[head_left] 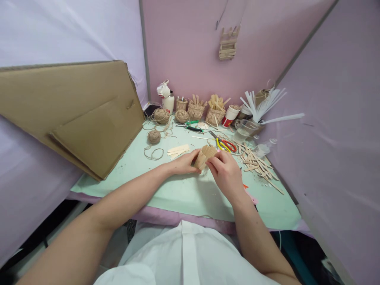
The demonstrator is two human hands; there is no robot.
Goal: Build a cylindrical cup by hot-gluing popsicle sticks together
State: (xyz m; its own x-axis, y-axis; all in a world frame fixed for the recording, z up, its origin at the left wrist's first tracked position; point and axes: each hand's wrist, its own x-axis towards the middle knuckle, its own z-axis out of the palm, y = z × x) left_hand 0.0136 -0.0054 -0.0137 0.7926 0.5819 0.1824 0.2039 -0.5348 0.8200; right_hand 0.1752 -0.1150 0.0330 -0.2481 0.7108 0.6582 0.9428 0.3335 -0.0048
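A small cup-like piece made of craft sticks [202,157] is tilted just above the table or resting on it; I cannot tell which. My left hand [187,161] grips its left side, thumb and fingers closed around the wall. At its right edge, my right hand [225,170] has its fingers pinched together against the sticks. Whatever lies between those fingertips is hidden. A few flat, pale craft sticks [178,151] lie just left of the piece. Yellow-handled scissors [222,145] and red-handled pliers or cutters [230,146] lie beyond my right hand.
Loose sticks [258,164] are heaped at right, near a clear plastic cup [244,132]. White glue sticks [264,103] fan out behind. Twine balls [154,137], green-handled pliers [194,129] and stick-filled containers [215,114] stand farther back. A cardboard panel [89,118] leans at left.
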